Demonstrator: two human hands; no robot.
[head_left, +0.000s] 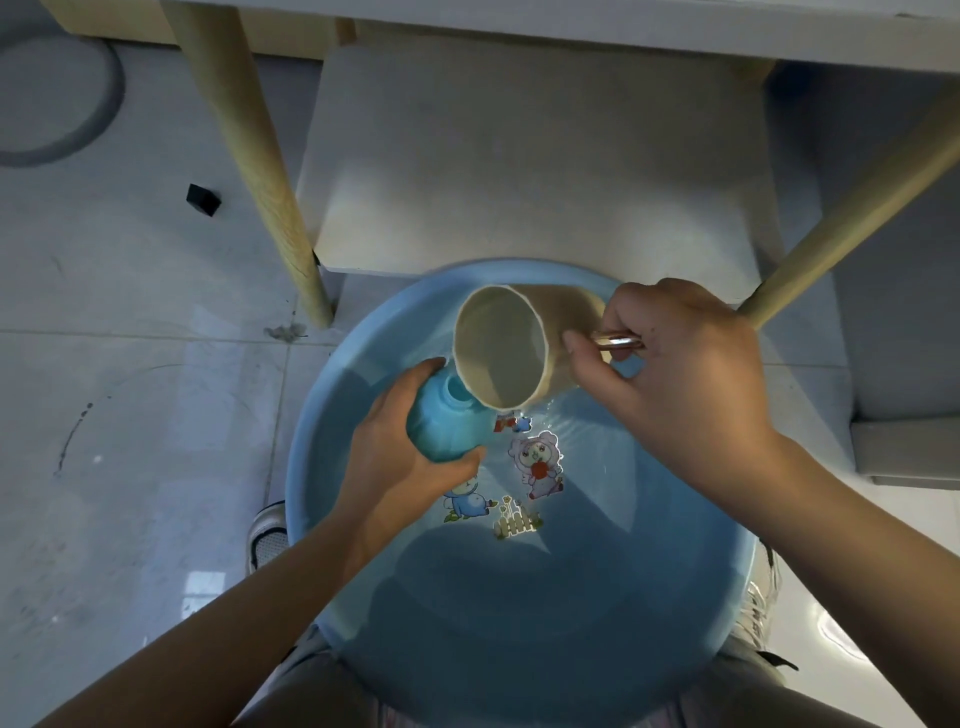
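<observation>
A beige mug (501, 348) with a shiny metallic handle (618, 341) is tipped on its side over a blue basin (332, 405), its open mouth facing me and to the left. My right hand (680, 374) grips the mug by that handle. My left hand (395, 457) holds a small turquoise bottle (441, 423) with an open neck, tilted so the neck touches the mug's lower rim. The basin holds shallow water, and cartoon stickers (537, 462) show on its bottom.
The basin stands on a tiled floor (130, 415) between my feet, with shoes (267, 535) at both sides. Behind it is a grey low stool (535, 156) under a table with two wooden legs (260, 171). A small black block (203, 199) lies on the floor at left.
</observation>
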